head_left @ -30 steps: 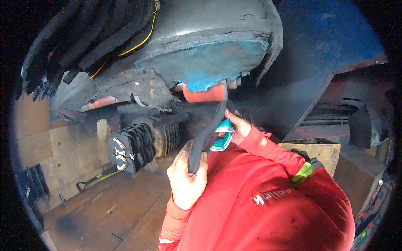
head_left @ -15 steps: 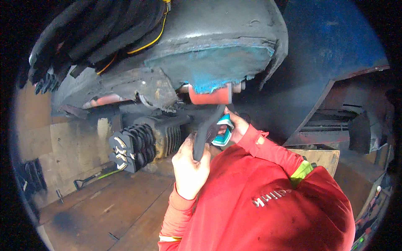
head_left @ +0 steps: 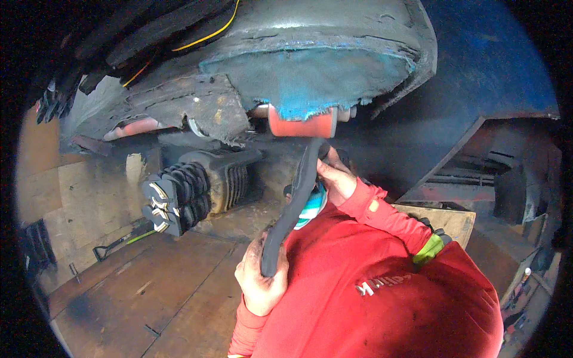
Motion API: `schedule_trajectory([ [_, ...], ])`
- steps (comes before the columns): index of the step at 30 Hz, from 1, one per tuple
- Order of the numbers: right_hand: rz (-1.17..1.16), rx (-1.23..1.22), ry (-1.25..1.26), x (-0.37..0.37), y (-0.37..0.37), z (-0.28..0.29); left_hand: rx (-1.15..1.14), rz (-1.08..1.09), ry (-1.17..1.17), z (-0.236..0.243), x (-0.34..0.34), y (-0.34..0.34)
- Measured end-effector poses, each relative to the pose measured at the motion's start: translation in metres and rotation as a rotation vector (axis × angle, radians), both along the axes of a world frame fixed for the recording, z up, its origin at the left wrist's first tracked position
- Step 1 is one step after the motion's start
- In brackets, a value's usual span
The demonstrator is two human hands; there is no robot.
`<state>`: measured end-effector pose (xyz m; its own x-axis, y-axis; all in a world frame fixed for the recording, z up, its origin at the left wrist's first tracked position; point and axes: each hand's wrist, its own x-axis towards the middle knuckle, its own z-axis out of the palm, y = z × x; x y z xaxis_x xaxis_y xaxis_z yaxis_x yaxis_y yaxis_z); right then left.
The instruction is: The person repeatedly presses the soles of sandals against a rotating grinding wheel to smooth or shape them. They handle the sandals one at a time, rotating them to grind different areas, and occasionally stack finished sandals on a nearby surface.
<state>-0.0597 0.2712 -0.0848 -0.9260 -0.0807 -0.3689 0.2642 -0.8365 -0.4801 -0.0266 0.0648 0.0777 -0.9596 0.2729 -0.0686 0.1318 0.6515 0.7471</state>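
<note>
Mid-job, my read. Strip [head_left: 292,206] just below red roller [head_left: 301,124], contact unclear. Left hand [head_left: 259,283] grips lower end, right hand [head_left: 340,179] upper. Finished share can't be told; strip not yet set down.

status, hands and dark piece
Left hand holding dark piece, lower end; right hand, upper end. Red roller just above, contact unclear; ragged blue flap overhangs it.

Blue cloth [head_left: 322,77] hides the top of a red roller [head_left: 303,126]. Below the roller, a dark strip [head_left: 290,209] covers parts of the left hand [head_left: 261,286] and a striped thing [head_left: 312,209]; above-left of it, a yellow cord [head_left: 209,40] leaves the top edge.
</note>
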Motion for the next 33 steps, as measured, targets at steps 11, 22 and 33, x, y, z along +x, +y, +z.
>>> schedule_trajectory([
  [11, -0.010, -0.063, 0.094, -0.011, 0.008, -0.006, 0.033, -0.062, 0.019, -0.008, -0.009, 0.010],
  [22, -0.056, 0.179, -0.003, -0.004, 0.006, -0.001, -0.002, -0.055, -0.101, -0.026, 0.004, -0.023],
  [33, 0.018, -0.198, -0.076, -0.021, 0.014, -0.010, -0.156, -0.273, 0.117, -0.023, -0.030, 0.001],
])
